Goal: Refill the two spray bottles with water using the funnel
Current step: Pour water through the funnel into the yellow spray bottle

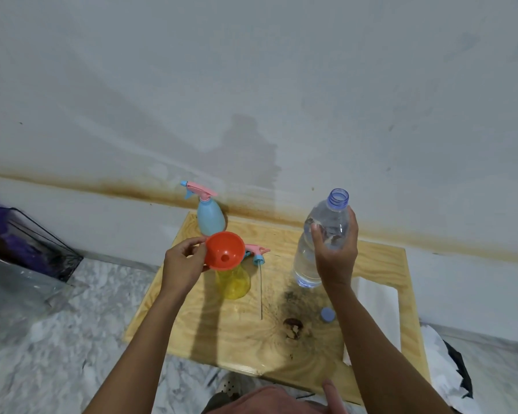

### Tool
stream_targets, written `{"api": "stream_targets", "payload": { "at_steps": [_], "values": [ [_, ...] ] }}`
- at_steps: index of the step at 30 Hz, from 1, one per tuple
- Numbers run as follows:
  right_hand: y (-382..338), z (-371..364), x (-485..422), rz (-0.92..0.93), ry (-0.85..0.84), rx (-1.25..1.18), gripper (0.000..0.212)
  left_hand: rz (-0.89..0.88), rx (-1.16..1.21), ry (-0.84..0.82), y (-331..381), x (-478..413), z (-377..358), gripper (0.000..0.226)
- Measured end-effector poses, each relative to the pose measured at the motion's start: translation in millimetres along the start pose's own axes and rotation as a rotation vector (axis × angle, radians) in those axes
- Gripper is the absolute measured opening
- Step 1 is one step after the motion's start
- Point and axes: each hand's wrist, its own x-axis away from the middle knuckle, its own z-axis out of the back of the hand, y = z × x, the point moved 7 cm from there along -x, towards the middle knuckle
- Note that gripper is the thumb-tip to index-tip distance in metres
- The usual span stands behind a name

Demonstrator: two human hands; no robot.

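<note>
Above the table [377, 264], left hand [181, 264] pinching orange funnel [225, 249], right hand [337, 255] gripping uncapped water bottle [304, 264].

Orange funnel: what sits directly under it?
The yellow spray bottle, upright on the table. The funnel, held by the left hand, covers the bottle's neck, so whether its spout is seated inside cannot be seen.
</note>
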Motion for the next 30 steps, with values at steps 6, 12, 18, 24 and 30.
{"api": "stream_targets", "payload": {
  "at_steps": [6,12,18,24,30],
  "values": [
    [-7.9,-4.3,4.0,0.014,-0.071,0.023,0.069,-0.026,0.012,-0.019,2.9,1.7,1.2,0.017],
    [-24.8,-8.2,15.5,0.138,-0.186,0.091,0.074,-0.041,0.043,-0.023,5.1,3.6,4.0,0.015],
    [-31.4,-19.1,22.5,0.201,-0.344,0.148,0.074,-0.040,0.072,-0.044,5.8,5.8,3.9,0.016],
    [-42.8,-28.4,28.4,0.175,-0.468,0.136,0.066,-0.035,0.058,-0.044,0.4,2.9,4.3,0.018],
    [-52.2,-44.2,35.4,0.079,-0.699,0.191,0.059,-0.038,0.056,-0.045,-0.5,2.2,5.4,0.018]
  ]
}}
